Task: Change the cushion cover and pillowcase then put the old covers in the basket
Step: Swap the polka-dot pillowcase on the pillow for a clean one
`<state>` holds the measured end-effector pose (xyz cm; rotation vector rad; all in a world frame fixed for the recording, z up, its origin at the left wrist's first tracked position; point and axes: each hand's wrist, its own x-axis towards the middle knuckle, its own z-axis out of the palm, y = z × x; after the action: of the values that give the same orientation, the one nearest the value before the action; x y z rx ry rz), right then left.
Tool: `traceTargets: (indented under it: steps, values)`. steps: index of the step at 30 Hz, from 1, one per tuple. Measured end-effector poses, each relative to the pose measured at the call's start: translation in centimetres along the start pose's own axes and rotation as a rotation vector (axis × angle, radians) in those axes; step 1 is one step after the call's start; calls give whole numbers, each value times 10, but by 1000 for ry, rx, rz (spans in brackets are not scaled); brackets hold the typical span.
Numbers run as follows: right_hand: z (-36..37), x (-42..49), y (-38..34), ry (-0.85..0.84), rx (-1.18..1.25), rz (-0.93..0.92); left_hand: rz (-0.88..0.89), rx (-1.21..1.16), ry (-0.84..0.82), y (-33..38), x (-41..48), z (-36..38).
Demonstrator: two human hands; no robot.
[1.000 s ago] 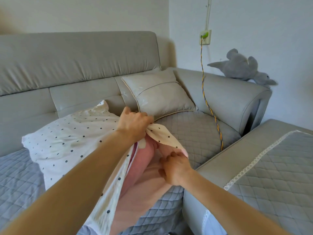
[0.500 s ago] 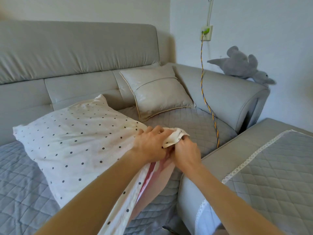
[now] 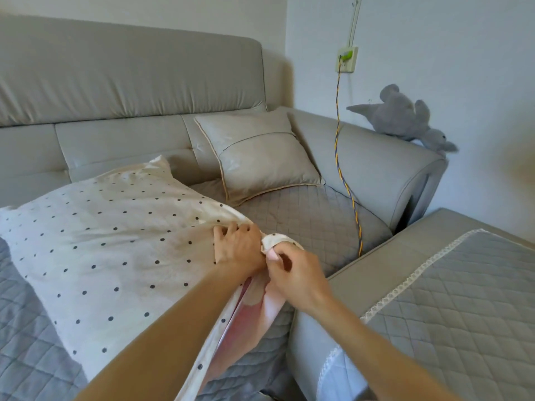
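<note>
Pillowcase [image 3: 115, 241], one, gripped by left hand [image 3: 238, 248], right hand [image 3: 299, 274].

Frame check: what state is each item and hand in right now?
Dotted pillowcase: on the pink pillow, near edge open.
Pink pillow: mostly inside, showing at the opening.
Left hand: grips the pillowcase near its corner.
Right hand: pinches the pillowcase corner.
Beige cushion: covered, leaning against the sofa back.
Plush toy: lying on the armrest.
Cable: plugged into the wall socket, hanging down.
</note>
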<state>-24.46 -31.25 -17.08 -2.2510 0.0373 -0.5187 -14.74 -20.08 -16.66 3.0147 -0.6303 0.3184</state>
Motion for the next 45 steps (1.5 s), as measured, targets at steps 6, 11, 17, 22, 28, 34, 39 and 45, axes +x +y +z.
traceTargets:
  steps: [6,11,17,22,28,34,39,45]
  values:
    - [5,-20,21,-198,-350,168,154,21,-105,-10,-20,-5]
    - [6,-23,34,-207,-397,435,205,66,-29,-25,-82,-3]
    - [33,-22,14,-296,-265,700,165,115,124,-53,-133,-4]
    - [52,-57,-4,-442,-195,669,101,197,69,-60,-131,-12]
    - [30,-100,-18,-51,-357,47,65,158,97,-63,-127,-17]
    - [47,-105,-5,-234,-805,-603,186,60,86,-77,-150,-16]
    - [73,-116,-16,-674,-594,-117,200,25,-34,-98,-172,-22]
    - [95,-140,-42,-756,-432,-262,176,158,47,-109,-172,-20]
